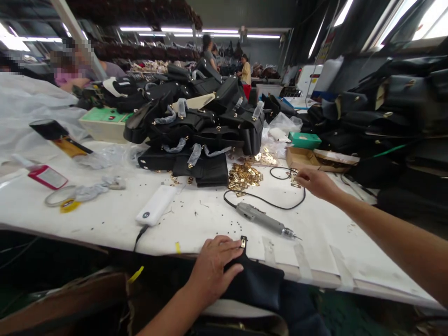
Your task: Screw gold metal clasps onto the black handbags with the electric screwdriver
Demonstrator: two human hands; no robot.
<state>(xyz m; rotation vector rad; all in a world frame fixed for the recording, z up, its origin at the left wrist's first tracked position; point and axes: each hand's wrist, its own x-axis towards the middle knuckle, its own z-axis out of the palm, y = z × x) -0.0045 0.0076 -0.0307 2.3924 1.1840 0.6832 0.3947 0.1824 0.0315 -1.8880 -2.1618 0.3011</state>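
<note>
My left hand (217, 263) lies flat with fingers stretched on a black leather bag (261, 282) at the table's front edge. Beside its fingertips, a small gold metal fitting (242, 243) sits on the bag's narrow tab. Reaching across from the right, my right hand (317, 183) has its fingertips pinched together over a few gold metal plates (296, 179); what the pinch holds, if anything, is hidden. Between the hands rests a grey electric screwdriver (261, 218), its bit pointing right and its black cord (285, 206) curling back near my right hand.
Gold hardware (245, 177) lies heaped mid-table before a tall pile of black bags (210, 133). A white power bank (156, 205), a red-and-white bottle (47, 176) and a tape roll (60, 196) are left. An open cardboard box (303, 158) stands right. Other people are in the background.
</note>
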